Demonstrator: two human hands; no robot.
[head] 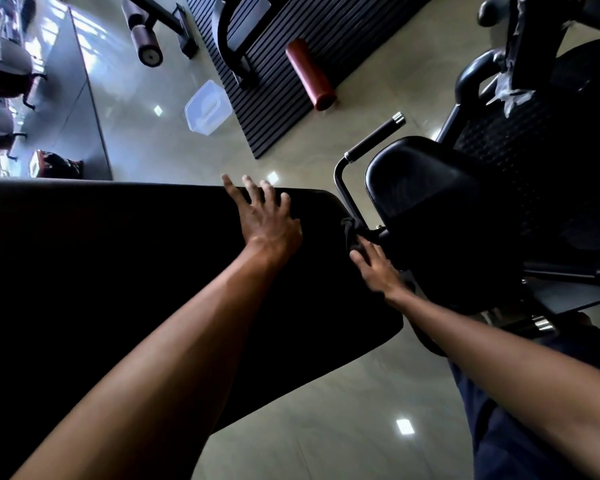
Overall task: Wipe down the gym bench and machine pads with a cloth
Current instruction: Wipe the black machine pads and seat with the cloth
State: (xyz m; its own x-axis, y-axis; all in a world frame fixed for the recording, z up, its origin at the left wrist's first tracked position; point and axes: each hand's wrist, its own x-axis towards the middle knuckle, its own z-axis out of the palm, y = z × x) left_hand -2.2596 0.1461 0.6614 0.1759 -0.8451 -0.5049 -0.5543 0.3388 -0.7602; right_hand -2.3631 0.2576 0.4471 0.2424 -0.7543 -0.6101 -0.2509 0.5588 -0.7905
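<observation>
A long black bench pad (pixel 118 265) fills the left and middle of the view. My left hand (pixel 267 216) lies flat on its far end with fingers spread. A black seat pad (pixel 426 188) of the machine stands to the right. Between the two pads my right hand (pixel 374 268) presses a dark cloth (pixel 352 230) against the bench's end edge by the metal frame; its fingers look fairly straight, partly hidden behind the cloth.
A black handle bar (pixel 371 140) with a chrome tip rises beside the seat pad. On the shiny floor lie a clear plastic box (pixel 207 109), a red-brown roller (pixel 309 74) on a ribbed mat (pixel 291 46), and a bag (pixel 56 164) at the left.
</observation>
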